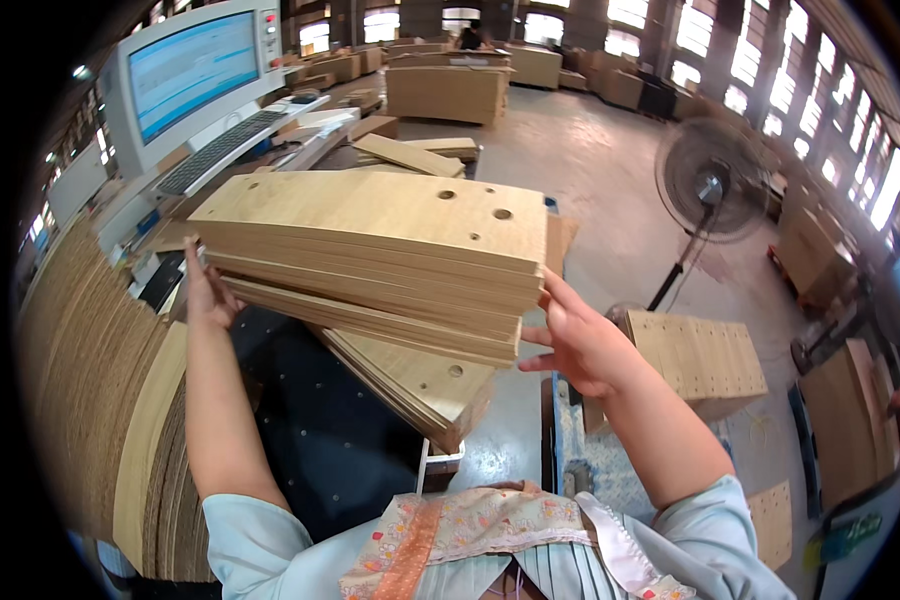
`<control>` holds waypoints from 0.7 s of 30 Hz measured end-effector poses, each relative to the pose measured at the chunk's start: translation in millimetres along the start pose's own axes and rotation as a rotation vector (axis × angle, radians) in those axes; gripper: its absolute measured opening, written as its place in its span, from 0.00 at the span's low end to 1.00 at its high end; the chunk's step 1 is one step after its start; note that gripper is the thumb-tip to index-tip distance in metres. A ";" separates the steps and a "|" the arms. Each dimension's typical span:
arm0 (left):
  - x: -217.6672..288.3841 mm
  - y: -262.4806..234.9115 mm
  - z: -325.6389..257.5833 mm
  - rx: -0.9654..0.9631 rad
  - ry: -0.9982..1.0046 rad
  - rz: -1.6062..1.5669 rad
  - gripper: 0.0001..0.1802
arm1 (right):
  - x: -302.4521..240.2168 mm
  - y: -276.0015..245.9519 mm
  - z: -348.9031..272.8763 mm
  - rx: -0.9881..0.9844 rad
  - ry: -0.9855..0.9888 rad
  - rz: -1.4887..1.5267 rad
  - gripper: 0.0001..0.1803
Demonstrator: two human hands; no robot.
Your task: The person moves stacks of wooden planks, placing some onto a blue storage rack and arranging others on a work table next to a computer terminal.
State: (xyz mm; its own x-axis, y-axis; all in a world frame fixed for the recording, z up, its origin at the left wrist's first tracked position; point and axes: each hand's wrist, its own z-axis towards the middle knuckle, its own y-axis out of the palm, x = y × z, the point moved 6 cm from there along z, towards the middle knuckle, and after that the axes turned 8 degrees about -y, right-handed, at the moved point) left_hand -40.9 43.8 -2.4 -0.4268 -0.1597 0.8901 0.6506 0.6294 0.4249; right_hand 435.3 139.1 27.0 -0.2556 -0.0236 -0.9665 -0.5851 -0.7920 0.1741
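Supporting the stack [370, 250] of boards from opposite ends, the two hands hold it raised in front of the body, above the black table [330, 440]. The left hand [210, 292] is engaged on the left end, fingers against the board edges. The right hand [582, 338] is engaged on the right end with its fingers spread; whether every lower fingertip bears on the wood cannot be told from this angle. The stack slopes down toward the right, and its lower boards are fanned out of line with the upper ones. The top board has round holes, most near its right end.

Below the stack, a second pile [410, 375] lies skewed at the table's right edge. A monitor [192, 75] and keyboard [220, 152] stand at upper left. A fan [710, 185] stands at right, with drilled boards [695, 350] near its base.
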 end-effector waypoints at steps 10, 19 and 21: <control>-2.7 32.9 -19.5 0.003 0.107 -0.078 0.47 | -8.6 12.2 7.7 0.275 0.012 0.172 0.43; 18.6 103.0 -77.0 -0.067 0.316 -0.107 0.44 | -30.8 -40.5 -35.0 0.361 -0.016 0.161 0.39; 16.0 132.3 -90.2 -0.146 0.204 -0.153 0.43 | -51.9 -57.4 -58.1 0.509 -0.023 0.164 0.39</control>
State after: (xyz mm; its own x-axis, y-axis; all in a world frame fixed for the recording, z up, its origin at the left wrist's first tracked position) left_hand 95.0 56.0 83.0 -0.4013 -0.4027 0.8226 0.6781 0.4731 0.5625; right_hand 526.9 150.4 56.2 -0.3882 -0.1040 -0.9157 -0.8339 -0.3833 0.3970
